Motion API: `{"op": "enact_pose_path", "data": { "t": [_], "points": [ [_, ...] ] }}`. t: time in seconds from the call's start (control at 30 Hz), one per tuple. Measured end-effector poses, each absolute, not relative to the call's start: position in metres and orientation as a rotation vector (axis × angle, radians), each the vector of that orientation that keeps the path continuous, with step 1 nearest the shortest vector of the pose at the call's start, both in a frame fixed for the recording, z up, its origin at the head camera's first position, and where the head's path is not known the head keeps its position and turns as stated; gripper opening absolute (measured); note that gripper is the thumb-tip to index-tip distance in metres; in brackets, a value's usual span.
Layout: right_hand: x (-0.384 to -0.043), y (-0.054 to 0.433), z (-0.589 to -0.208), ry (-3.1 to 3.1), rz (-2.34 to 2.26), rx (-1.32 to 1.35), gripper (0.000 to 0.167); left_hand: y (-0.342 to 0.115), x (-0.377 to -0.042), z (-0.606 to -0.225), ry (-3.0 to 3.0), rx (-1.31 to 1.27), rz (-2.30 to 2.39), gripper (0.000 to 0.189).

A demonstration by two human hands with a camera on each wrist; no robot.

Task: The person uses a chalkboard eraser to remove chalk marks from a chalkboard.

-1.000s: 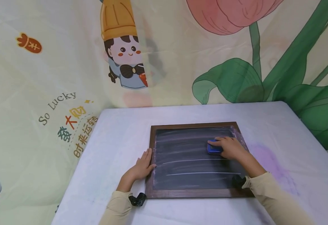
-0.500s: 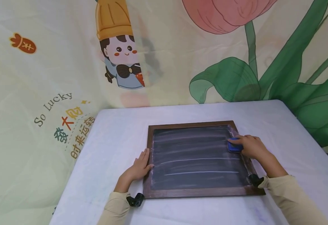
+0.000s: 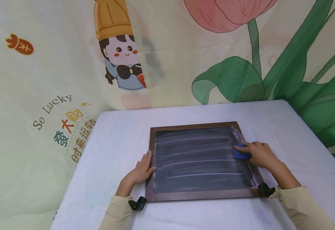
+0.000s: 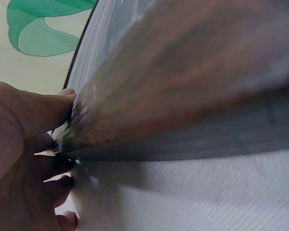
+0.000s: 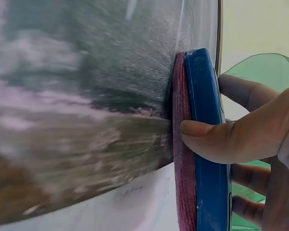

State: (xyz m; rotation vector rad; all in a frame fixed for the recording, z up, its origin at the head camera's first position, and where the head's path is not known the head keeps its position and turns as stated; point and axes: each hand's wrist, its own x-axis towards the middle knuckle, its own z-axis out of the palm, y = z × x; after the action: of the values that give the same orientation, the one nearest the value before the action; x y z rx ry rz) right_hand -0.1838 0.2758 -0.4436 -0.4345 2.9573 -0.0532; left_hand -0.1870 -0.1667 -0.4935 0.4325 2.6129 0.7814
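A chalkboard (image 3: pixel 196 150) in a brown wooden frame lies on the table, its dark surface streaked with chalk smears and white lines. Along its left side rests my left hand (image 3: pixel 140 169), fingers nearly straight. In the left wrist view, the thumb of this left hand (image 4: pixel 29 134) touches the frame, and the other fingers lie against the outer edge. My right hand (image 3: pixel 261 155) holds a blue chalkboard eraser (image 3: pixel 241 153) at the right part of the board. In the right wrist view, the eraser's pink felt (image 5: pixel 183 144) faces the board, with the thumb along its side.
A white cloth-covered table (image 3: pixel 124 127) bears the board, with faint purple smudges near its front right. Behind hangs a printed backdrop (image 3: pixel 170 54) with a cartoon figure and a tulip. Black wrist cameras, such as the left one (image 3: pixel 137 203), sit near the board's lower corners.
My right hand has slid the eraser rightward across the board to its right edge, then slightly down. My left hand keeps its place on the left edge. The head view has shifted a little.
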Motion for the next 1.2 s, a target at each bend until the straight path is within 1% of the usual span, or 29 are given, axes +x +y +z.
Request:
{"op": "enact_pose_path", "data": {
  "t": [0.3,0.73,0.97,1.2],
  "points": [
    [-0.163,0.282,-0.447,3.019,-0.067,-0.541,0.059,-0.167,-0.186,-0.492,2.613,0.430,0.788,0.068],
    [-0.166,0.286,-0.450,2.962,-0.333,-0.658,0.062,-0.167,-0.188,-0.489,2.603,0.442,0.761,0.068],
    [-0.174,0.263,-0.455,2.925,-0.380,-0.708,0.062,-0.168,-0.187,-0.488,2.611,0.442,0.769,0.068],
    [-0.184,0.215,-0.458,2.867,-0.380,-0.773,0.063,-0.167,-0.187,-0.491,2.616,0.443,0.780,0.067]
  ]
}}
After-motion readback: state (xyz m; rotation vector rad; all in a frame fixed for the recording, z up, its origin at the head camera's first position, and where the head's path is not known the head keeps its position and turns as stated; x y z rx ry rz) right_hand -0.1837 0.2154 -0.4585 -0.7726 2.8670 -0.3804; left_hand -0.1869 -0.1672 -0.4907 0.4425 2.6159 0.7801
